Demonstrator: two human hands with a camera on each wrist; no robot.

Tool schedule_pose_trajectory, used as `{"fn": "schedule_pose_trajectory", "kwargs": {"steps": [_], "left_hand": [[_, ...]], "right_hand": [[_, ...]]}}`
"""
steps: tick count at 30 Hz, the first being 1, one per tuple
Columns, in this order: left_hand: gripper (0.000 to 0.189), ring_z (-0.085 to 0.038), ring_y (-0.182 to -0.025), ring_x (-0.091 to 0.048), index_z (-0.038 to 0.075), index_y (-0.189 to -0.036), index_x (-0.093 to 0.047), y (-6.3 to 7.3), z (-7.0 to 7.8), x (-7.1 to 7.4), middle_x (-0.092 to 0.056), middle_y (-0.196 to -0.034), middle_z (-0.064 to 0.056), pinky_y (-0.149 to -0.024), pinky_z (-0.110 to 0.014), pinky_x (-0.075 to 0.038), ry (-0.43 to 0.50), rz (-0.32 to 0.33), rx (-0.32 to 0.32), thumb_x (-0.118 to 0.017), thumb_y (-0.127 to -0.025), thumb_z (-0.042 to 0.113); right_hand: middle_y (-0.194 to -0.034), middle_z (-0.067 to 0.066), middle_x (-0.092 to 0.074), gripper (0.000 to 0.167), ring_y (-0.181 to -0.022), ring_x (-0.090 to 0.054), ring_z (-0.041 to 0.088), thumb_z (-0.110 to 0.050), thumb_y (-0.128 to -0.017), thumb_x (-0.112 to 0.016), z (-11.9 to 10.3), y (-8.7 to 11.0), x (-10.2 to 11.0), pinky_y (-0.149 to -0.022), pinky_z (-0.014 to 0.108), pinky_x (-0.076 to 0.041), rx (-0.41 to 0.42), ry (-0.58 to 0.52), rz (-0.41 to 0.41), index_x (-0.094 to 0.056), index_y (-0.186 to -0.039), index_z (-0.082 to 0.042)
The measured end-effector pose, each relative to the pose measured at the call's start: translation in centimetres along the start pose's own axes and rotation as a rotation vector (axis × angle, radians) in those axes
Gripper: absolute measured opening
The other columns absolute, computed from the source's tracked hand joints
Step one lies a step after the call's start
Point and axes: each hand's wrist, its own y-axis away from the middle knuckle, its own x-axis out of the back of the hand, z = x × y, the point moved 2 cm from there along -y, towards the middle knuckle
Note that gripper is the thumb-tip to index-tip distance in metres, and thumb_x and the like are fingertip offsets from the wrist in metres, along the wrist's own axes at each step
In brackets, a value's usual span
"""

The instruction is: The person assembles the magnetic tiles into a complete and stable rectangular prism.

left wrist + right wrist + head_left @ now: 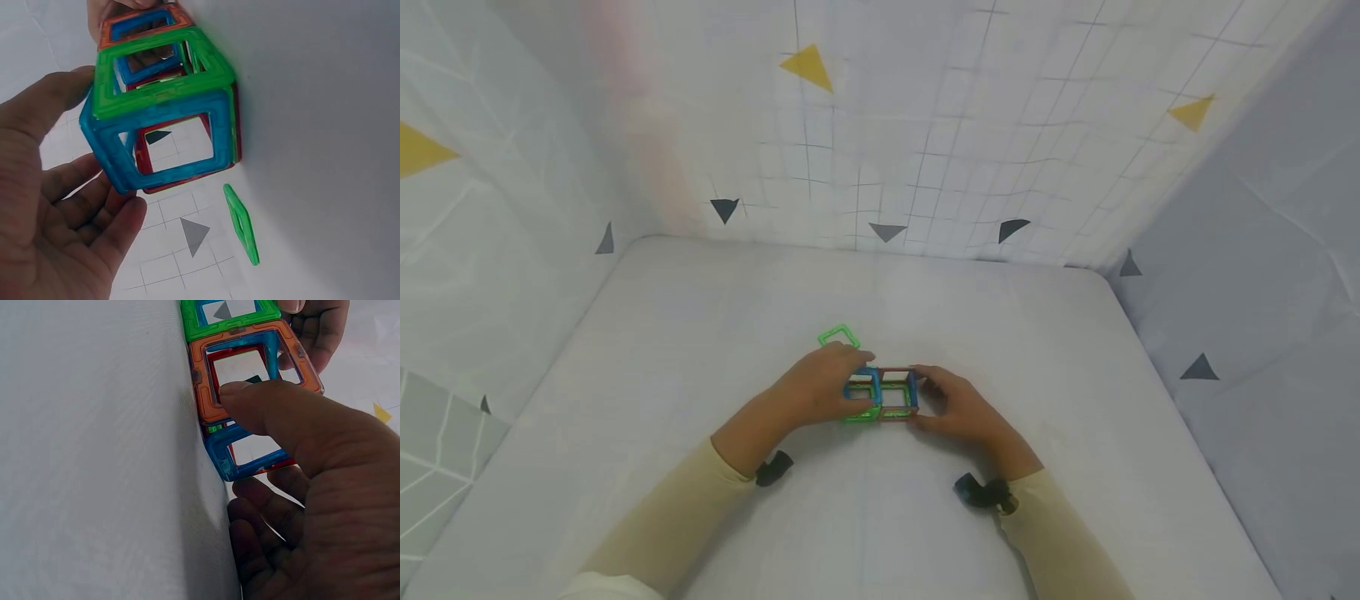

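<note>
Two joined cubes of see-through magnetic tiles (877, 388), square frames in blue, green, orange and red, lie on the white table between the hands. My left hand (820, 387) holds the left cube, thumb on the near side and fingers towards the far side. In the left wrist view, that cube shows a green tile (165, 95) and a blue end tile (178, 170). My right hand (958, 406) grips the right cube, its thumb over an orange tile (214, 414). Beyond the left hand lies a loose green square tile (852, 335), partly hidden in the head view.
The white table (1000, 325) ends at a hanging white backdrop (925, 125) with grid lines and yellow and dark triangles. Grey-white sheets (1270, 250) stand at both sides. A black wrist device (981, 492) sits under each forearm.
</note>
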Motion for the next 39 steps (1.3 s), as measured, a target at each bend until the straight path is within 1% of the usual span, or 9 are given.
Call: {"fn": "schedule_pose_trajectory", "kwargs": {"steps": [4, 9, 14, 17, 21, 24, 27, 31, 39], "left_hand": [[0.070, -0.020, -0.128, -0.053, 0.014, -0.142, -0.055, 0.1, -0.7, 0.1, -0.060, -0.138, -0.003, -0.109, -0.039, -0.044, 0.079, 0.034, 0.022, -0.075, -0.084, 0.048], [0.057, -0.026, -0.135, -0.049, 0.010, -0.138, -0.058, -0.2, -2.8, 0.3, -0.059, -0.140, -0.006, -0.113, -0.045, -0.040, 0.167, 0.126, 0.065, -0.066, -0.093, 0.043], [0.047, -0.028, -0.135, -0.049, 0.007, -0.136, -0.058, -1.2, -5.6, 0.4, -0.059, -0.138, -0.010, -0.112, -0.047, -0.041, 0.183, 0.200, 0.175, -0.061, -0.098, 0.035], [0.050, -0.030, -0.136, -0.047, 0.007, -0.138, -0.056, -1.9, -7.0, 0.0, -0.056, -0.141, -0.011, -0.112, -0.048, -0.040, 0.190, 0.166, 0.279, -0.062, -0.097, 0.034], [0.059, -0.033, -0.136, -0.046, 0.003, -0.141, -0.051, -2.7, -8.3, -0.9, -0.054, -0.142, -0.016, -0.113, -0.049, -0.039, 0.175, 0.079, 0.364, -0.066, -0.093, 0.034], [0.066, -0.033, -0.131, -0.050, 0.000, -0.142, -0.049, -3.3, -8.8, -1.5, -0.055, -0.140, -0.018, -0.112, -0.049, -0.040, 0.141, 0.046, 0.367, -0.070, -0.090, 0.036], [0.070, -0.031, -0.124, -0.053, -0.001, -0.141, -0.050, -4.1, -9.0, -2.1, -0.055, -0.137, -0.018, -0.110, -0.046, -0.043, 0.092, 0.040, 0.327, -0.073, -0.088, 0.040], [0.073, -0.032, -0.123, -0.053, -0.002, -0.140, -0.050, -4.9, -8.8, -2.4, -0.055, -0.136, -0.019, -0.108, -0.046, -0.043, 0.054, 0.047, 0.282, -0.074, -0.087, 0.041], [0.073, -0.031, -0.123, -0.052, -0.001, -0.140, -0.050, -5.8, -8.4, -2.7, -0.056, -0.136, -0.017, -0.108, -0.045, -0.043, 0.027, 0.024, 0.287, -0.075, -0.087, 0.043]], "right_hand": [[-0.135, 0.000, -0.058, 0.077, -0.121, -0.055, 0.022, -0.032, -0.078, -0.083, 0.0, 0.0, 0.0, -0.106, 0.047, -0.046, 0.012, -0.001, -0.001, -0.049, -0.146, -0.021], [-0.136, -0.001, -0.058, 0.077, -0.121, -0.055, 0.021, -0.032, -0.078, -0.084, 0.0, -0.1, 0.0, -0.106, 0.047, -0.046, 0.018, -0.008, 0.000, -0.049, -0.146, -0.022], [-0.136, -0.002, -0.058, 0.077, -0.122, -0.055, 0.020, -0.034, -0.078, -0.083, 0.1, 0.0, 0.0, -0.106, 0.046, -0.046, 0.027, 0.015, 0.006, -0.048, -0.146, -0.022], [-0.136, -0.002, -0.058, 0.077, -0.121, -0.055, 0.020, -0.034, -0.079, -0.083, 0.0, 0.0, 0.0, -0.106, 0.046, -0.046, 0.027, 0.018, 0.005, -0.048, -0.146, -0.022], [-0.137, -0.001, -0.057, 0.077, -0.122, -0.055, 0.021, -0.031, -0.078, -0.083, -0.1, 0.0, 0.0, -0.106, 0.046, -0.046, 0.029, 0.003, 0.002, -0.049, -0.146, -0.021], [-0.138, -0.001, -0.057, 0.077, -0.122, -0.055, 0.021, -0.032, -0.078, -0.083, -0.2, 0.0, 0.0, -0.106, 0.047, -0.046, 0.028, 0.004, -0.003, -0.049, -0.146, -0.021], [-0.137, -0.001, -0.057, 0.077, -0.122, -0.055, 0.021, -0.033, -0.078, -0.083, -0.1, 0.0, 0.0, -0.106, 0.046, -0.046, 0.027, 0.010, 0.000, -0.049, -0.146, -0.020], [-0.136, -0.002, -0.058, 0.077, -0.121, -0.055, 0.020, -0.033, -0.078, -0.083, 0.0, 0.0, 0.0, -0.106, 0.046, -0.047, 0.017, 0.010, 0.005, -0.049, -0.146, -0.020], [-0.134, -0.002, -0.059, 0.078, -0.121, -0.055, 0.020, -0.035, -0.078, -0.083, -0.1, -0.1, 0.0, -0.105, 0.047, -0.047, 0.002, 0.022, 0.002, -0.049, -0.146, -0.019]]}}
